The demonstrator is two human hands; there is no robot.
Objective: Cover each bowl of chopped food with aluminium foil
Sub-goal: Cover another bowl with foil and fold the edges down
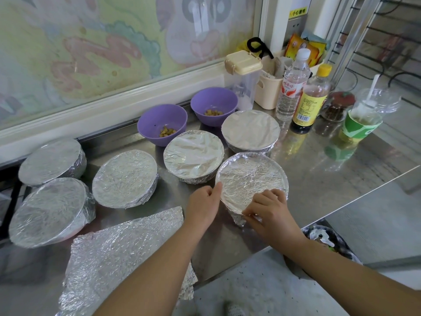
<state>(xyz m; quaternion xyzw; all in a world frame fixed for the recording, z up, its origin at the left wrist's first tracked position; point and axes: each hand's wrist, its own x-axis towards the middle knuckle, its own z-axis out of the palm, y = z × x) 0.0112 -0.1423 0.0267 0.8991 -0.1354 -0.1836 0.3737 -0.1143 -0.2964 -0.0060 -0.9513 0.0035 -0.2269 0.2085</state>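
Observation:
Several bowls wrapped in aluminium foil stand on the steel counter (pixel 319 174). Both hands work on the nearest one, a foil-covered bowl (pixel 251 176). My left hand (pixel 204 201) rests against its left rim with the thumb on the foil. My right hand (pixel 266 210) pinches the foil at its near edge, fingers curled. Two purple bowls (pixel 159 120) (pixel 214 102) at the back stand uncovered with chopped food inside. A loose crumpled foil sheet (pixel 123 245) lies at the near left, partly under my left forearm.
At the back right stand a clear container with a cream lid (pixel 243 76), a water bottle (pixel 292 85), a sauce bottle (pixel 311 99), a jar (pixel 337 106) and a green cup (pixel 357 124). The counter's edge runs diagonally at the right, with a bin (pixel 328 240) below it.

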